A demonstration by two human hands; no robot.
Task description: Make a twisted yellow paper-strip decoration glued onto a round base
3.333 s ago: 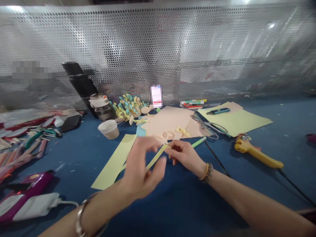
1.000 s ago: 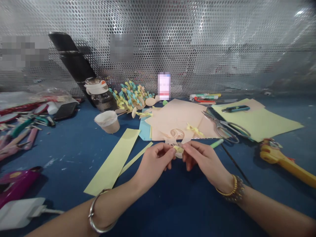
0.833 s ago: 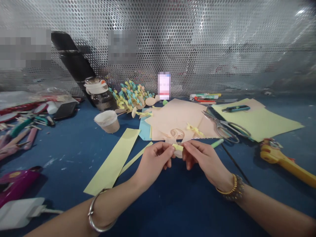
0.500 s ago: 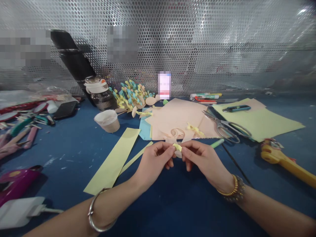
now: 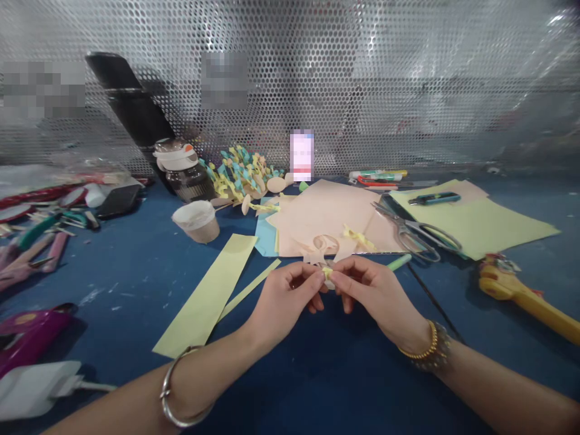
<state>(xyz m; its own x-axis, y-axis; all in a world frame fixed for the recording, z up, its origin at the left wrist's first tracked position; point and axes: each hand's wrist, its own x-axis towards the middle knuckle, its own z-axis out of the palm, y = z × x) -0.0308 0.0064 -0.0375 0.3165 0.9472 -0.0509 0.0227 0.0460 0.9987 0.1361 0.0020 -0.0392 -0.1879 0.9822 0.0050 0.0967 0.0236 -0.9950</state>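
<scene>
Between the fingertips of both hands is a small piece of yellow paper (image 5: 327, 273), folded or curled, with a pale round piece partly showing beneath it. My left hand (image 5: 290, 293) pinches it from the left, thumb on top. From the right, my right hand (image 5: 369, 284) pinches it the same way. Just beyond the fingers, curled peach paper scraps (image 5: 324, 243) lie on a stack of peach sheets (image 5: 326, 208). A wide yellow paper strip (image 5: 208, 296) and a narrow yellow strip (image 5: 251, 289) rest on the table left of my hands.
Scissors (image 5: 414, 232) and a green pen (image 5: 399, 262) lie to the right, near a yellow-handled tool (image 5: 525, 296). A white cup (image 5: 197, 222), a lidded jar (image 5: 183, 172) and a bunch of coloured paper curls (image 5: 244, 172) stand back left. A purple tool (image 5: 34, 335) sits front left.
The yellow paper between my fingers looks smaller and more closed up, and my fingertips have drawn nearer together. Otherwise the table looks the same.
</scene>
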